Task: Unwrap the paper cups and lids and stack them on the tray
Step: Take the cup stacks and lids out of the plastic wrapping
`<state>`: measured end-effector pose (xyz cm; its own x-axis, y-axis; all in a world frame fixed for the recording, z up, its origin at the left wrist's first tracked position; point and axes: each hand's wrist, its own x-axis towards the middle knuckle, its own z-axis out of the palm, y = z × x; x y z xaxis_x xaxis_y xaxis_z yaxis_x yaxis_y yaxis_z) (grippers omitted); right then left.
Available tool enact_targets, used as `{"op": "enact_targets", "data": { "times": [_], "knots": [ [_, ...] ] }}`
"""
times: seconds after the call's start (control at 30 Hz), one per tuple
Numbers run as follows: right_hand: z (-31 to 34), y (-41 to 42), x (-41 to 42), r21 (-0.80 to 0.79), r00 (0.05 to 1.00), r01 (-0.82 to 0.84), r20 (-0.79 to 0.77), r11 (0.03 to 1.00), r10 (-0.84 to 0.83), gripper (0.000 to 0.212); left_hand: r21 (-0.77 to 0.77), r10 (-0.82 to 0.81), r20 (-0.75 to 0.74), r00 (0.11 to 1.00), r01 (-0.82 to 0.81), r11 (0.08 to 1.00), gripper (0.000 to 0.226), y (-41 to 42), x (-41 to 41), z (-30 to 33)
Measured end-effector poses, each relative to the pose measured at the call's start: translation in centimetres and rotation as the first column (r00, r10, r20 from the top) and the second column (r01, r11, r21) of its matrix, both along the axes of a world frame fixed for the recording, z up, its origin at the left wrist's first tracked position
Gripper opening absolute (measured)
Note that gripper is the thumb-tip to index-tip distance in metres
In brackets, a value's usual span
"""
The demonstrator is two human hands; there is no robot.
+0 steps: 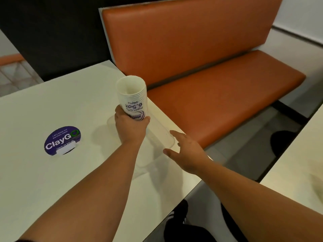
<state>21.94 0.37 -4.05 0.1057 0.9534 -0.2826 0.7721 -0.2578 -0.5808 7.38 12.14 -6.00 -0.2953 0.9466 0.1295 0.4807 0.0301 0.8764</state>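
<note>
Above the tray [172, 142], left hand [130, 127] grips cup stack [133, 98] (right hand [187, 151] spread).

left hand [130, 127] grips cup stack [133, 98] over tray [167, 137].

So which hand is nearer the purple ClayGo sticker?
Left. The left hand grips the paper cup stack just right of the ClayGo sticker; the right hand hovers farther right.

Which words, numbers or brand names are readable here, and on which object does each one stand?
"ClayGO": round purple sticker on the table.
Small lines on that sticker: too blurred to read surely.
"6.5oz" and "Paper Cup", upside down: stack of paper cups held by the left hand.
Purple print lower on the cups: partly hidden, unreadable.
</note>
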Motion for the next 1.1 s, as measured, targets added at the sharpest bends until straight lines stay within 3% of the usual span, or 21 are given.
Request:
{"op": "enact_targets", "data": {
  "times": [0.27,0.4,0.5,0.63,0.83,1.0,1.1],
  "knots": [
    [2.8,-1.1,0.8,0.087,0.998,0.032,-0.058,0.996,-0.027,0.078,0.195,-0.054,-0.060,0.997,0.065,0.979,0.088,-3.0,0.2,4.6],
    [6.2,-3.6,2.6,0.207,0.977,0.104,-0.207,0.973,-0.060,0.084,0.282,-0.291,0.021,0.957,0.273,0.920,0.086,-7.1,2.7,8.6],
    [8.7,-7.2,5.0,0.283,0.933,0.202,-0.347,0.938,-0.096,0.084,0.316,-0.562,0.127,0.817,0.503,0.804,0.089,-11.0,5.3,10.2],
    [11.8,-15.9,9.1,0.366,0.888,0.303,-0.444,0.880,-0.121,0.072,0.324,-0.800,0.333,0.499,0.737,0.594,0.089,-18.1,10.1,11.6],
    [13.3,-29.4,12.7,0.412,0.775,0.593,-0.527,0.692,-0.349,0.072,0.326,-0.953,0.263,0.152,0.915,0.236,0.072,-29.6,17.1,12.2],
    [11.4,-38.3,15.2,0.441,0.622,0.782,-0.528,0.440,-0.578,0.076,0.148,-0.993,0.107,0.049,0.987,0.065,0.067,-37.7,21.7,11.2],
    [9.9,-42.4,17.1,0.459,0.490,0.854,-0.548,0.247,-0.678,0.076,0.071,-0.998,0.039,-0.039,0.997,-0.037,0.081,-41.3,24.6,10.7]
  ]
}}
